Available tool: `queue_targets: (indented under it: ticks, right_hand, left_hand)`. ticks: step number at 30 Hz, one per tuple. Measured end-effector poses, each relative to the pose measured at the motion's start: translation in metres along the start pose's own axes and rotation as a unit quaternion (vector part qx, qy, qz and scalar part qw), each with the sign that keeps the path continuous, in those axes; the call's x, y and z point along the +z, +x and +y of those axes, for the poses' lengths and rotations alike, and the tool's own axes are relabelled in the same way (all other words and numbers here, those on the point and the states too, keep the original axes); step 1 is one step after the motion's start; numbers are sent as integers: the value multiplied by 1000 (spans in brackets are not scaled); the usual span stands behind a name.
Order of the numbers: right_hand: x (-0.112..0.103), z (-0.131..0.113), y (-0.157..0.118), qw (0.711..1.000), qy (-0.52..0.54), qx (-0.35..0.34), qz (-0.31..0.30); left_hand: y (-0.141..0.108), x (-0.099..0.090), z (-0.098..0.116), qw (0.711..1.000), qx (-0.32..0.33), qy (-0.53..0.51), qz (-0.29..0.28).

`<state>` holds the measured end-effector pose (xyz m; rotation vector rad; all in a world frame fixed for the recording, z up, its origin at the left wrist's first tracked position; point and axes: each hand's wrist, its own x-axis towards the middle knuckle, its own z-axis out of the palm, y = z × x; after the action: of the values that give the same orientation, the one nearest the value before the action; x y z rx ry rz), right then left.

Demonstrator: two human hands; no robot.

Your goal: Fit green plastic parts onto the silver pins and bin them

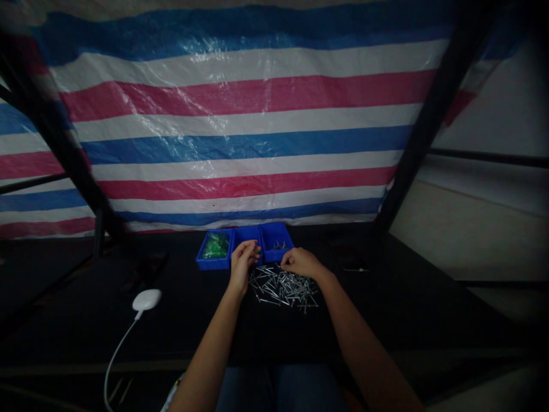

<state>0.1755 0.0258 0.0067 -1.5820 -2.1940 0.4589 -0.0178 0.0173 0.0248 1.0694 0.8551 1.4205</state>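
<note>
Saw denim-clad thighs closest, under the near edge of a black surface, with bare forearms angled inward above. Found a loose heap of long, slim metal fasteners between the hands, around the middle of the surface — lying every which way, too small to tell as nails or screws.

Noted the left hand beside the heap's left side, in front of the middle blue bin, with fingers loosely curled and a speck of green at the fingertips; could not tell the grip's contents. Noted the right hand over the heap's far right part, fingers bent down and bunched together; could not tell a grasp from a mere touch.

Counted three bins side by side toward the far edge: green pieces in clear plastic in the left blue bin, a few metal fasteners in the right blue bin.

Spotted a white oval device left of the hands, with a white cable trailing over the near edge. Saw striped tarpaulin hung beyond the far edge — red, white and blue — between dark posts.
</note>
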Motion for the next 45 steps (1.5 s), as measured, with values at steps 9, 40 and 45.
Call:
queue_targets:
  ticks: [9,40,45]
  right_hand:
    - [3,-7,1,995,90,-44,3]
    - [4,-26,4,907,413,-58,54]
    - [1,-25,4,908,415,-41,46]
  left_hand:
    - [0,-1,0,1000,11,7,-11]
    - [-8,5,-8,931,190,305,-71]
    - [-3,2,-9,961,166,219,-36]
